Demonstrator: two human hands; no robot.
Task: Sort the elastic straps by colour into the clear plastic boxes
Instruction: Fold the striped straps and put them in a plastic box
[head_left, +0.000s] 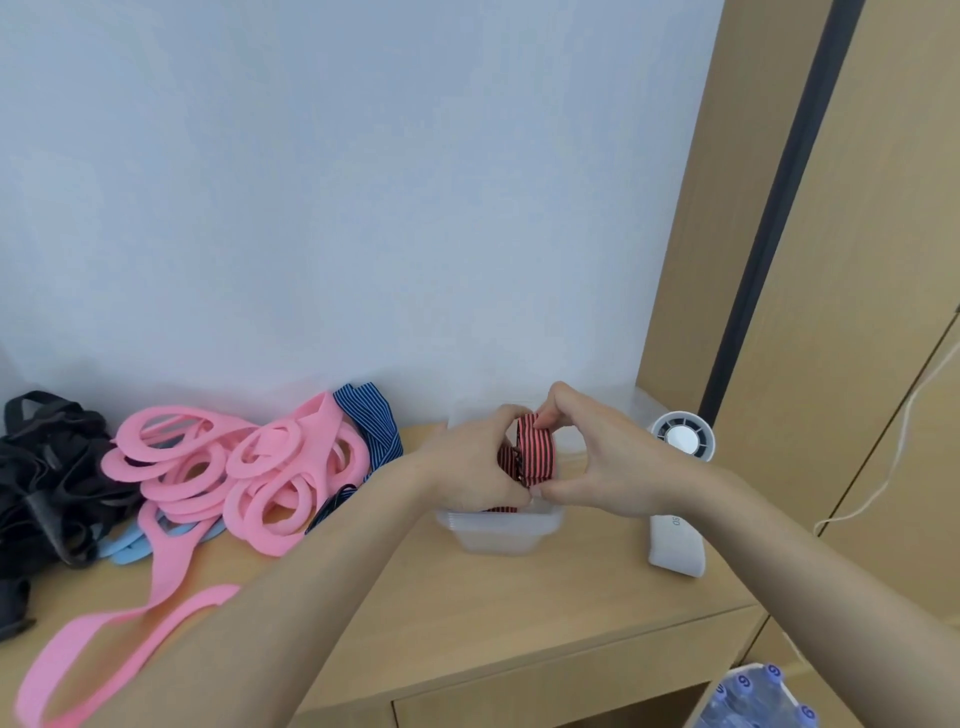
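Observation:
A red-and-black striped strap (537, 449) is held folded over the clear plastic box (501, 532) near the back of the wooden table. My left hand (467, 462) grips its left side, and my right hand (597, 457) pinches its top and lower edge with finger and thumb. More red striped strap lies inside the box, partly hidden by my hands. To the left lies a pile of pink straps (234, 467), with a blue striped strap (371, 421) behind it, light blue straps (130, 548) under it and black straps (47, 478) at the far left.
A white handheld fan (680, 483) stands right of the box. A white cable (893, 457) hangs by the wooden cabinet on the right. Bottle tops (753, 696) show at the lower right. A long pink strap (104, 639) trails toward the table's front edge.

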